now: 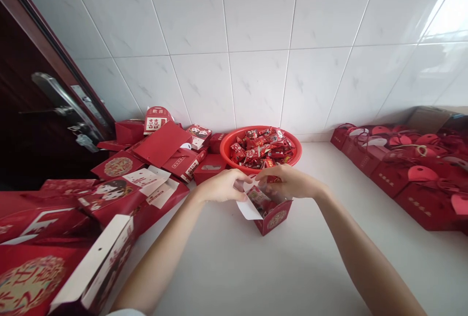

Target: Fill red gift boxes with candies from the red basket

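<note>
A small red gift box (275,220) with a round gold print stands on the white surface in front of me. Its top is open, and wrapped sweets (260,200) show inside. My left hand (224,185) pinches the box's upper left edge, beside a white-lined flap (250,209) that leans outward. My right hand (290,182) has its fingers closed on the far right part of the same box; some fingertips are hidden behind the card. Just behind both hands sits a round red basin (225,146) heaped with red-wrapped sweets (261,146).
Unfolded and folded red boxes (122,194) lie in a loose pile at the left. Rows of closed red gift boxes (393,177) with handles stand at the right. A tiled wall (259,82) rises behind, and a dark door (32,126) with a metal handle is far left.
</note>
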